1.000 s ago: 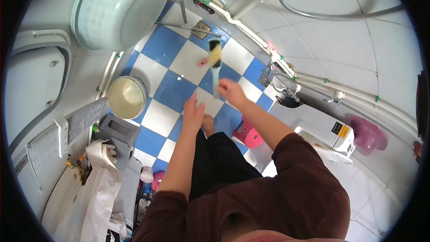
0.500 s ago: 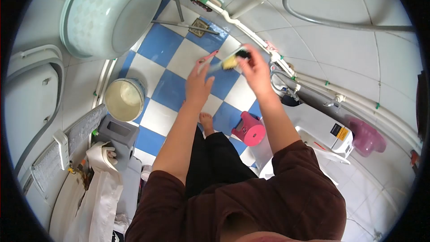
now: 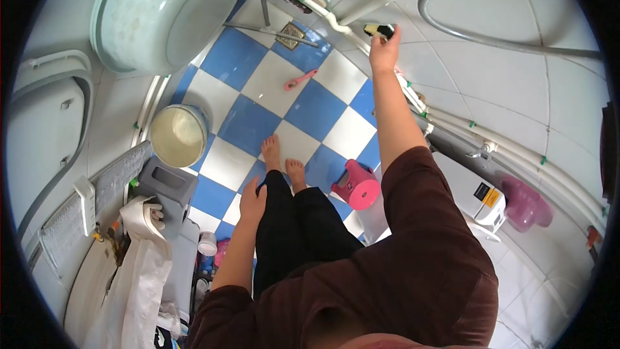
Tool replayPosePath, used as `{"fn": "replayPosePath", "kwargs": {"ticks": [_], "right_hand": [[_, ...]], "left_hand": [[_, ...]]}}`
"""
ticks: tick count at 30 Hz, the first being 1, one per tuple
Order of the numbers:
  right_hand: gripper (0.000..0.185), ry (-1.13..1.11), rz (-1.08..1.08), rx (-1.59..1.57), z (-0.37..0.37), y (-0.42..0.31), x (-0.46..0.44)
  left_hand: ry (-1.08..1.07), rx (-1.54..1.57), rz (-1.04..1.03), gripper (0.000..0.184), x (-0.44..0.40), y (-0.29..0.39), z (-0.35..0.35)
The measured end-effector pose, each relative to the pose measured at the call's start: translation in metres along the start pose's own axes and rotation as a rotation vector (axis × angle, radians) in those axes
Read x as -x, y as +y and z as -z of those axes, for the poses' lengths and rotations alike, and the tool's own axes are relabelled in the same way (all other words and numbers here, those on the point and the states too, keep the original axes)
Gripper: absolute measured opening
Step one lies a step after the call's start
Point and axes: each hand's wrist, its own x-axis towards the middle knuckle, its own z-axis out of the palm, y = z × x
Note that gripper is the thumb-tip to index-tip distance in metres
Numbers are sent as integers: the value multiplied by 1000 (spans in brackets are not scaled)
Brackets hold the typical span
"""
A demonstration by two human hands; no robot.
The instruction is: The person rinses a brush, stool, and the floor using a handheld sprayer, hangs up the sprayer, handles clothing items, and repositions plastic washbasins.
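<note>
My right hand (image 3: 385, 52) is stretched far forward, its fingers closed on a scrub brush (image 3: 378, 30) with yellow and black parts. The brush is up by the tiled wall, above the white pipe (image 3: 337, 24); whether it touches the wall I cannot tell. Low beside my left leg, my left hand (image 3: 252, 201) has thumb and fingers apart and appears to hold nothing. On the checkered floor in front of my bare feet lies a pink long-handled object (image 3: 300, 80), touched by neither hand.
A large pale basin (image 3: 165, 19) hangs at upper left, with a bucket (image 3: 179, 136) below it. A pink stool (image 3: 357, 186) stands right of my legs, by a white appliance (image 3: 468, 187). A floor drain (image 3: 290, 36) and grey poles (image 3: 271, 32) are ahead.
My right hand has moved forward and right, carrying the brush from over the floor to the wall. My left hand has drawn back from beside the pink object to my leg.
</note>
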Motion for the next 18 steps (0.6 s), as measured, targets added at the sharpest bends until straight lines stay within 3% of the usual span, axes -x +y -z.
{"fn": "replayPosePath", "kwargs": {"ticks": [3, 6, 9, 12, 15, 18], "right_hand": [[88, -111, 17, -16, -8, 15, 0], [90, -57, 231, 180, -14, 31, -6], [92, -355, -104, 393, 0, -26, -6], [78, -109, -116, 283, -12, -28, -2], [54, 71, -282, 138, -12, -4, 1], [38, 167, -277, -32, 1, 32, -3]], "left_hand": [[2, -2, 95, 40, 39, -15, 6], [46, 51, 159, 40, 76, -30, 2], [11, 61, 203, 42, 106, -31, 3], [47, 94, 244, 40, 135, -48, -6], [66, 118, 310, 39, 159, -70, -13], [76, 173, 323, 39, 175, -85, -15]]}}
